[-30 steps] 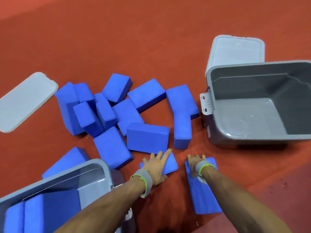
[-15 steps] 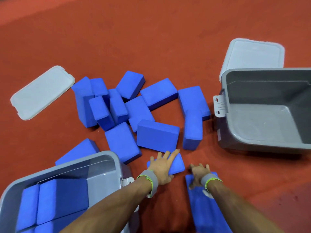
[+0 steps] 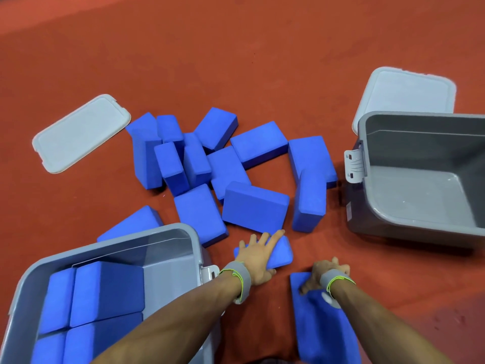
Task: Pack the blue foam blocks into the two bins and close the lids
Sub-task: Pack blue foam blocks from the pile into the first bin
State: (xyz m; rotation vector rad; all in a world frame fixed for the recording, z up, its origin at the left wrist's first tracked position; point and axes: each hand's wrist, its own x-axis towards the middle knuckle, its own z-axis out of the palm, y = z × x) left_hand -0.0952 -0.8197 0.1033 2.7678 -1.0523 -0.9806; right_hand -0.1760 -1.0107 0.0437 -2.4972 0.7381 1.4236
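Left hand point(image 3: 256, 260) flat, fingers spread, on small blue block point(image 3: 278, 254) lying crosswise beside left bin point(image 3: 168, 233). Right hand point(image 3: 324, 274) grips top edge of flat block point(image 3: 322, 327), long axis pointing toward camera; fingers curled over edge.

Left hand point(image 3: 258, 260) presses one blue block point(image 3: 282, 254); right hand point(image 3: 328, 271) grips another block point(image 3: 322, 329).
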